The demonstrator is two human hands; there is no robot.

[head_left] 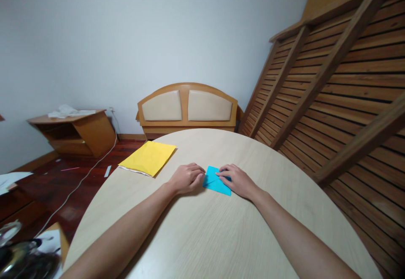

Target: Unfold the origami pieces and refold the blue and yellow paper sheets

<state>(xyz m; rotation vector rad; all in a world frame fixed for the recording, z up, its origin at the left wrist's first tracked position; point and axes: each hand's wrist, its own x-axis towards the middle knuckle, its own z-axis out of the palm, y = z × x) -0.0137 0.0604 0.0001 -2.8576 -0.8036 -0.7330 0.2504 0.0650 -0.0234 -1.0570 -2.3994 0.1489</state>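
Note:
A piece of bright blue folded paper (215, 182) lies on the round table between my two hands, with a crease or flap edge running across it. My left hand (189, 178) is at the paper's left edge, its fingers curled together and the thumb close to the fingertips. From the other side, my right hand (236, 180) rests on the paper's right part. Its fingers are stretched out over the surface, with a gap between thumb and index finger. Part of the paper's right side is hidden under that hand.
A stack of yellow paper (148, 158) lies on the round table (196, 237), left of my hands. Beyond the table stands a headboard (184, 85). Wooden slats (335, 114) lean at the right. A low cabinet (85, 135) and a white cable (91, 171) are at the left.

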